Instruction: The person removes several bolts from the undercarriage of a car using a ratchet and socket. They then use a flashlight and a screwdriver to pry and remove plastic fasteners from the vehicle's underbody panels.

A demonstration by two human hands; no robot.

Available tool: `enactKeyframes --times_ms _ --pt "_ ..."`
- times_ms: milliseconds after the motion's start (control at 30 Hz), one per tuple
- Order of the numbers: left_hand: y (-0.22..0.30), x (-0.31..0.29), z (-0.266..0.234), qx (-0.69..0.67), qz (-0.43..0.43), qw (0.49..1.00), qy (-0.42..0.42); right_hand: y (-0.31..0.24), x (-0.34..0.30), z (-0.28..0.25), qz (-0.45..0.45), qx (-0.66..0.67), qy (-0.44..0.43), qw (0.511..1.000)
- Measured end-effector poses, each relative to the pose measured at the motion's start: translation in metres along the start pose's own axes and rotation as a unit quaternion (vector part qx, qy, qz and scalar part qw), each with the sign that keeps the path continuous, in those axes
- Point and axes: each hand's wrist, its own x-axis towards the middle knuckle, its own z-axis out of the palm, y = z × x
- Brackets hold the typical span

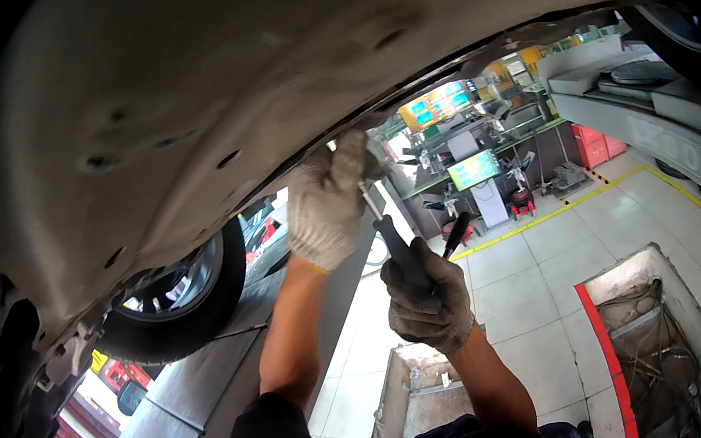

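Right grip (429, 303), grey-gloved: black-handled, metal-shafted tool (400, 247) being held
Left grip (323, 216), pale-gloved: raised beside beige metal car underside (168, 65); contents can't be made out tbh

The gloved left hand (324, 211) is at the vehicle underbody (181, 102); the right hand (434, 304) grips a black-handled tool (398, 244).

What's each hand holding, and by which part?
Right hand: metal-shafted tool, by its dark handle; another black handle juts up beside that fist. Left hand: can't tell.
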Motion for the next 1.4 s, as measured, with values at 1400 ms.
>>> enactKeyframes --times_ms 1400 --pt "0.009 -0.003 0.004 0.009 -0.062 0.998 -0.001 0.005 -0.026 0.031 -0.080 -0.344 0.262 0.898"
